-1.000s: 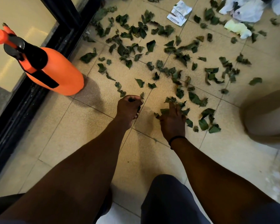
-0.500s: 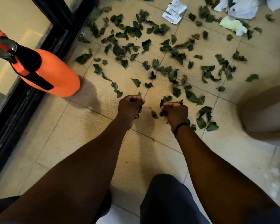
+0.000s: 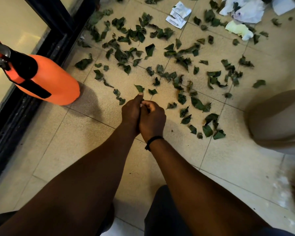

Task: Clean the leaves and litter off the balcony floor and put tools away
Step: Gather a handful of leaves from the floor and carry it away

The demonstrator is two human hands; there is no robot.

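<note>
Dark green leaves lie scattered over the beige tiled balcony floor, thickest at the middle and far left. White paper scraps and crumpled tissue and plastic litter lie at the far right. My left hand and right hand are pressed together just above the floor, both with curled fingers. Gathered leaves sit between them, mostly hidden. My right wrist wears a black band.
An orange pressure sprayer with a black strap stands at the left beside the black door frame. A beige rounded pot stands at the right. My knee is at the bottom.
My right hand closed on leaves from the floor and swung left to meet my left hand. The patch of tile below the hands now has fewer leaves.
</note>
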